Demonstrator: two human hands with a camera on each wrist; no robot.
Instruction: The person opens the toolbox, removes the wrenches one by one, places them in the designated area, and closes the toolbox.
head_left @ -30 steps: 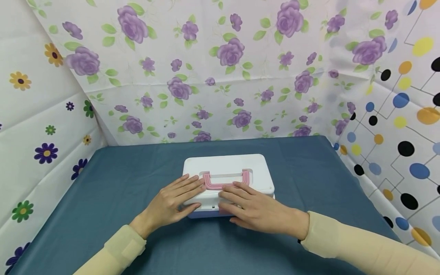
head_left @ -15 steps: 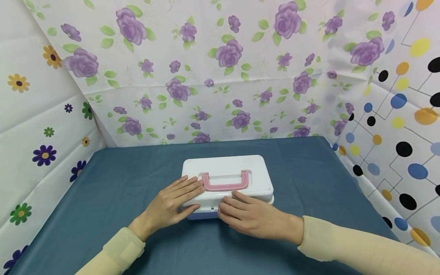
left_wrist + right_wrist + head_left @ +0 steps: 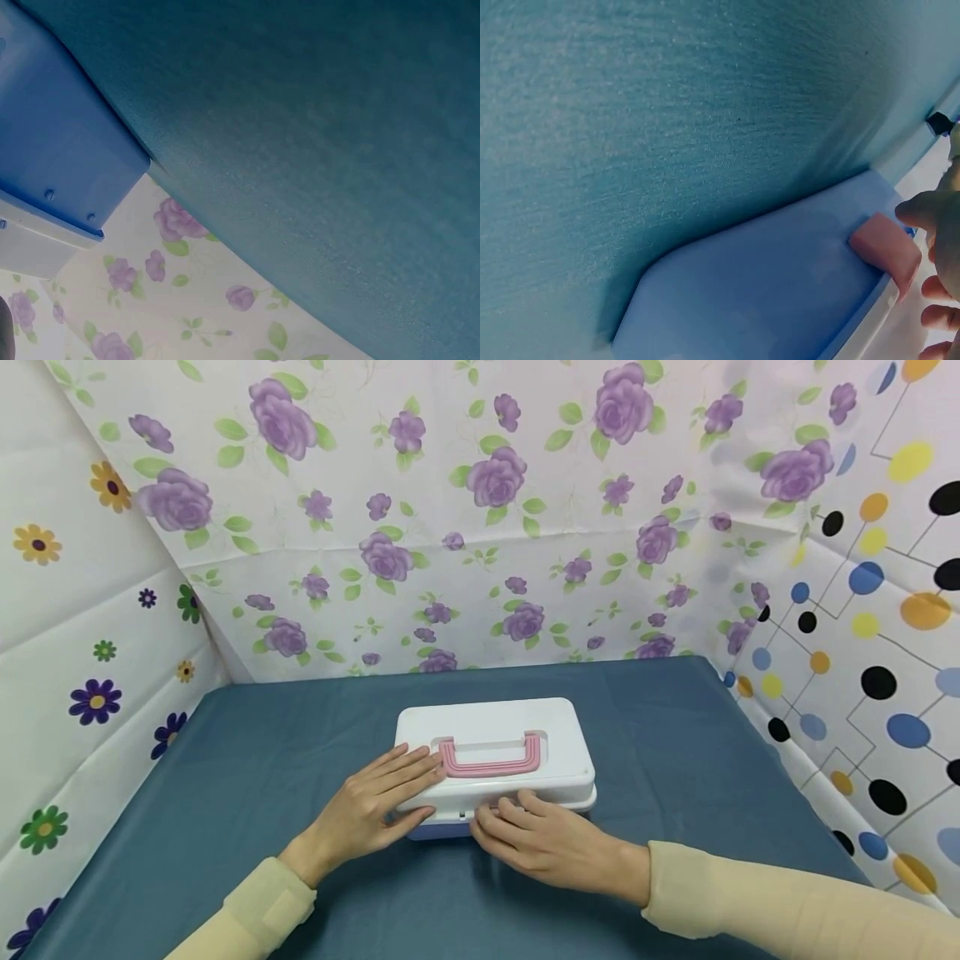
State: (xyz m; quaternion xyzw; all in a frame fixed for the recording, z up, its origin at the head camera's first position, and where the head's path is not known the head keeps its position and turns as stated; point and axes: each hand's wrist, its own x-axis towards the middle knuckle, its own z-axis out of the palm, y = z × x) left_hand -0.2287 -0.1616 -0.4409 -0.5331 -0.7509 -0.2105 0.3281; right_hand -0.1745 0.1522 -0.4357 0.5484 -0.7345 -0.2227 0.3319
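Note:
A lidded case stands on the table with its white lid [image 3: 491, 722] down over a blue base [image 3: 67, 120]. On top of the lid lies a folded pink handle [image 3: 491, 769]. My left hand [image 3: 367, 802] rests on the lid's front left corner, fingers nearly straight and tips beside the handle. My right hand [image 3: 536, 839] is at the front, its fingers bent towards the lid's front edge. In the right wrist view, a pink latch [image 3: 885, 244] tilts out from the base close to my thumb and fingertips, which leave most of it uncovered. Whether they touch it is unclear.
A dark blue-green cloth [image 3: 300, 727] covers the table. Hangings close it in: purple roses [image 3: 495, 477] behind, small flowers [image 3: 45, 831] on the left, coloured dots [image 3: 892, 685] on the right. A small black object [image 3: 939, 124] shows beyond the case.
My right hand has drawn down and slightly right along the case's front, its fingers bending more and uncovering the handle. My left hand stays on the lid, and the case has barely moved.

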